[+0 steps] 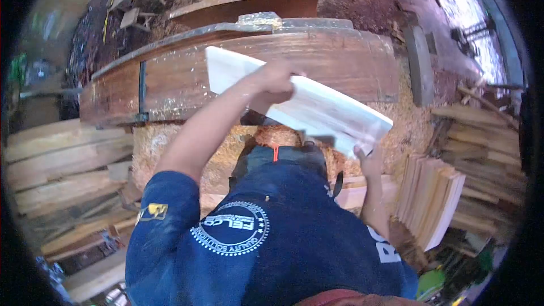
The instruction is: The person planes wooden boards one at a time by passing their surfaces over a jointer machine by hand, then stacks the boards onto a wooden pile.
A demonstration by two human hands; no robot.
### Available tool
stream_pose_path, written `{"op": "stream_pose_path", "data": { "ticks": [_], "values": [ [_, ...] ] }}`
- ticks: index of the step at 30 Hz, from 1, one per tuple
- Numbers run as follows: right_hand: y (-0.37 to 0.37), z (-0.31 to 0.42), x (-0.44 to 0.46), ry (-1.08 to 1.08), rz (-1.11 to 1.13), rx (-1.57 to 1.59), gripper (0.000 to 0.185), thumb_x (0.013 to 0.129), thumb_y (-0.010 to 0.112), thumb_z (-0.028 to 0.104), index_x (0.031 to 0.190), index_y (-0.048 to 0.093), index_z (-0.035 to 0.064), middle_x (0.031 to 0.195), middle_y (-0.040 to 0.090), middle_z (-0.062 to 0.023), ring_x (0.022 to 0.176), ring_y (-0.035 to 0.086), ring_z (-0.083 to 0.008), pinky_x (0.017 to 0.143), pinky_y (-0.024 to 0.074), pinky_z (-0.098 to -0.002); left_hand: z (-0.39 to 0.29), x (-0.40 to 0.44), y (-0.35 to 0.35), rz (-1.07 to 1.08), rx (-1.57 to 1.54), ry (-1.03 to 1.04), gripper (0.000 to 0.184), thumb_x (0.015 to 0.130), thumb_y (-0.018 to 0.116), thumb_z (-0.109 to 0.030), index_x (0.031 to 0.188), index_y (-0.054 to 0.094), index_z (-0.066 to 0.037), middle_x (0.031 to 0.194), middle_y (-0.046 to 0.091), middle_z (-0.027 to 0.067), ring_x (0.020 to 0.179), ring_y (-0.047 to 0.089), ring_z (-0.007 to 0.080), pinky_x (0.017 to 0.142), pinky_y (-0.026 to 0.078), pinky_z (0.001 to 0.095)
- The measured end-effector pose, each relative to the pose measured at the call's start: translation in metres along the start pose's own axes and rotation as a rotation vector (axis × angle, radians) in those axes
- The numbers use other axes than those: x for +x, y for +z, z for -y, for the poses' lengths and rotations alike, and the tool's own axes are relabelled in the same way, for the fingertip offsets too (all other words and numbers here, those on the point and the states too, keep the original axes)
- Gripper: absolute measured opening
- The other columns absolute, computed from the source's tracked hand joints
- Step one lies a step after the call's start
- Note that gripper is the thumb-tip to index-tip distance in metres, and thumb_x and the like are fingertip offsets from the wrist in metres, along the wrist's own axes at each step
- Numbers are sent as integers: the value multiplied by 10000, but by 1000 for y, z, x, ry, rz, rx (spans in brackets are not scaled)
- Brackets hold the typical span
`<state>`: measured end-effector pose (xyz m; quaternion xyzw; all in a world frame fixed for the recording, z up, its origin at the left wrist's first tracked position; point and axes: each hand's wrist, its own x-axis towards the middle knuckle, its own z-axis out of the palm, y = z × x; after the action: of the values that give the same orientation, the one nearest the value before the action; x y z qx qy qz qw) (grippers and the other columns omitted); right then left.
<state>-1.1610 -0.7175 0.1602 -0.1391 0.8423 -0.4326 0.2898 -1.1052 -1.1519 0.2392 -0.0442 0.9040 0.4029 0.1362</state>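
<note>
A pale, flat wooden board [326, 105] is held at a slant above the brown workbench [340, 59], its left end higher in the view. My left hand [275, 82] is closed around the board near its middle, the arm crossing over it. At the right end, my right hand [369, 157] grips the near corner, with the thumb showing against the wood and the other fingers mostly hidden. The board is slightly blurred.
Stacked thin boards [428, 198] stand at the lower right. Longer planks [62, 158] lie at the left, more planks [481, 147] at the right. Wood shavings [153, 153] cover the floor around the bench. A small wooden stool [136, 18] stands beyond.
</note>
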Motion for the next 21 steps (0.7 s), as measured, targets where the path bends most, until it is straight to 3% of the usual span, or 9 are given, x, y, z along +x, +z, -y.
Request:
{"op": "stream_pose_path", "data": {
  "ticks": [4,5,8,9,11,14,15,18,21],
  "values": [
    [21,-48,-3,238,-106,223,535,943,746,242,1373,577,-27,1242,689,-149,1162,640,-249,1008,490,-387,32,54,85,19,387,-93,483,747,665,-209,1204,738,-69,1133,737,201,1109,677,409,1006,517,486],
    [21,-55,3,247,-77,133,524,951,738,272,1354,591,-29,1224,697,-158,1147,649,-259,995,497,-394,17,53,83,120,335,-132,447,793,649,-220,1198,731,-48,1230,714,201,1233,622,398,1098,434,547],
    [15,-67,18,287,0,-120,529,965,720,330,1329,608,-36,1207,707,-188,1139,663,-295,983,505,-409,21,31,118,-186,249,12,578,853,642,-262,1395,616,-63,1499,543,208,1433,469,347,1188,313,594],
    [16,-67,27,293,15,-192,544,962,720,330,1343,599,-38,1229,701,-199,1163,659,-312,998,498,-409,22,23,117,-31,239,-141,710,907,629,-324,1551,451,-83,1677,289,201,1554,284,339,1232,205,630],
    [21,-62,46,130,-50,-242,567,952,712,399,1277,625,-56,1141,712,-274,1093,689,-418,947,522,-458,41,-5,134,-196,286,-369,737,942,616,-392,1577,406,-84,1688,252,218,1560,257,381,1216,221,653],
    [20,-42,95,205,-34,-706,574,926,723,476,1104,672,-67,1014,722,-301,959,709,-459,830,539,-514,78,-46,134,-261,306,-720,843,984,571,-517,1636,274,-73,1715,149,236,1580,177,421,1204,181,708],
    [20,-31,109,162,-21,-791,565,885,759,484,988,683,-67,953,709,-318,918,703,-492,788,543,-531,95,-59,134,-296,297,-679,854,998,531,-561,1644,249,-78,1722,135,222,1586,168,406,1202,156,727],
    [22,-16,152,115,176,-966,529,843,794,445,1009,713,-51,997,725,-287,905,713,-451,814,542,-540,108,-69,114,-256,301,-668,850,1007,503,-575,1649,237,-86,1730,122,201,1589,169,386,1211,141,719],
    [36,-10,180,-46,10,-905,524,804,827,455,972,719,-29,961,728,-279,876,714,-446,808,548,-531,134,-63,103,-282,326,-751,825,1023,447,-609,1659,228,-131,1748,96,129,1605,130,329,1228,117,703]
  ]
}}
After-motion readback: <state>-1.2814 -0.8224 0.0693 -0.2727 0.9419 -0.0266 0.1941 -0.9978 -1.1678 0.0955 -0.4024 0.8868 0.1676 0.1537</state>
